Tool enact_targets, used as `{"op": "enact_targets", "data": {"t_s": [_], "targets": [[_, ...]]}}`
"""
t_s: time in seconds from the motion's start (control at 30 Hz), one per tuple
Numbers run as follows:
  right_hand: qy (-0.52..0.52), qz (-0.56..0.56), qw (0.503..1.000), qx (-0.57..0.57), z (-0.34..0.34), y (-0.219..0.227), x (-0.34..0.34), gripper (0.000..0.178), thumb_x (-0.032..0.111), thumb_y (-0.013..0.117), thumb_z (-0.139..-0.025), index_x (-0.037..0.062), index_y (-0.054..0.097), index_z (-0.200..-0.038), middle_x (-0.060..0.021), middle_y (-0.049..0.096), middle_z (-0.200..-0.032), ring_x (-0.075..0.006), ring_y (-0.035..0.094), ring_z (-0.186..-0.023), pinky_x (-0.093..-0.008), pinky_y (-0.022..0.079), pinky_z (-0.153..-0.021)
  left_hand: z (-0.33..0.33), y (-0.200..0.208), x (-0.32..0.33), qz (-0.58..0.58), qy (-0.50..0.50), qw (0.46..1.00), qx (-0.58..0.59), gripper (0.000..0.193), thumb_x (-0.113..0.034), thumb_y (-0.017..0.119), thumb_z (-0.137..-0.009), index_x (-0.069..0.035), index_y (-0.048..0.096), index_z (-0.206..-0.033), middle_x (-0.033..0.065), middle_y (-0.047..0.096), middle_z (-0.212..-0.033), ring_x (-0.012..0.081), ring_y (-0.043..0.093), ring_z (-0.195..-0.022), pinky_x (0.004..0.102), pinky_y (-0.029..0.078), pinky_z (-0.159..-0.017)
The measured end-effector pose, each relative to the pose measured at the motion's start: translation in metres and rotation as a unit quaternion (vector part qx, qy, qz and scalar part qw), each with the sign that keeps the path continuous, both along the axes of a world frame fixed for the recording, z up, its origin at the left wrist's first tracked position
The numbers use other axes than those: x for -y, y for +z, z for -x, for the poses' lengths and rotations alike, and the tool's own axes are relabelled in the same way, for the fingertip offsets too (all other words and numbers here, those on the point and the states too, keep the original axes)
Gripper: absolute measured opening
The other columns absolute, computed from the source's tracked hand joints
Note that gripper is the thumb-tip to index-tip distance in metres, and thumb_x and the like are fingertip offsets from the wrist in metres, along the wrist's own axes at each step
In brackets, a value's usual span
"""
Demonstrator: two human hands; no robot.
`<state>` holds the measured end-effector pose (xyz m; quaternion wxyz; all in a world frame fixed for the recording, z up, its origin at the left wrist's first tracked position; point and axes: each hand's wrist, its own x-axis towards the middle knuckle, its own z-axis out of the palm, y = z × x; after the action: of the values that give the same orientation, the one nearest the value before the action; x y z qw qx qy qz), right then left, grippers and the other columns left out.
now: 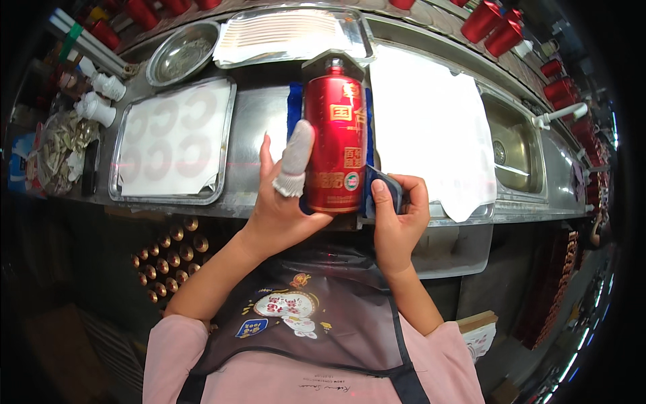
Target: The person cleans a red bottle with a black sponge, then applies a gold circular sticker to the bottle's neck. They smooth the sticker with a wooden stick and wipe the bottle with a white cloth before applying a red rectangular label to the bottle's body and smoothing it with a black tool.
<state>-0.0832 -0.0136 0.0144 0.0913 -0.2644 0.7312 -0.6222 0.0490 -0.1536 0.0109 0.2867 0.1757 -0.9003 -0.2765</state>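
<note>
A glossy red bottle point(335, 145) with gold lettering lies in front of me, its neck pointing away, on a blue-lined holder point(295, 101). My left hand point(282, 209) grips it from the left: the thumb is at its base, and a finger in a white knitted finger cot point(296, 155) presses its side. At the bottle's lower right edge, my right hand point(402, 219) pinches a dark, flat tool point(391, 191) with a thin pale edge between thumb and curled fingers. Its exact kind is partly hidden by the fingers.
To the left is a metal tray point(225, 151) with a white sheet over ring shapes. Behind are a steel bowl point(182, 54) and a tray of strips point(282, 35). White sheets point(431, 128) cover the right, beside a sink point(513, 145). Red bottles point(503, 34) line the back.
</note>
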Motion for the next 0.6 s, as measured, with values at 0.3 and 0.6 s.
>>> {"op": "enact_targets", "data": {"t_s": [0.3, 0.6], "targets": [[0.184, 0.069, 0.929, -0.313, -0.036, 0.020, 0.026, 0.030, 0.002, 0.085, -0.076, 0.0006, 0.072, -0.104, -0.0135, 0.070, -0.086, -0.0300, 0.067, -0.071, -0.0385, 0.053, -0.062, -0.003, -0.020, 0.003, -0.020, 0.004, 0.998, -0.065, 0.104, -0.040, 0.084, -0.078, -0.005, 0.029, -0.158, 0.0289, 0.028, -0.162, 0.0411, 0.028, -0.152, 0.0688, 0.005, -0.121], [-0.025, -0.035, 0.987, -0.152, -0.005, 0.000, 0.012, 0.017, 0.006, 0.078, -0.090, 0.0007, 0.069, -0.103, -0.0067, 0.066, -0.091, -0.0171, 0.062, -0.081, -0.0310, 0.050, -0.077, -0.005, -0.012, -0.003, -0.017, 0.006, 0.998, -0.061, 0.104, -0.028, 0.089, -0.074, 0.001, 0.033, -0.157, 0.0226, 0.036, -0.161, 0.0439, 0.034, -0.148, 0.0532, 0.027, -0.122]]}}
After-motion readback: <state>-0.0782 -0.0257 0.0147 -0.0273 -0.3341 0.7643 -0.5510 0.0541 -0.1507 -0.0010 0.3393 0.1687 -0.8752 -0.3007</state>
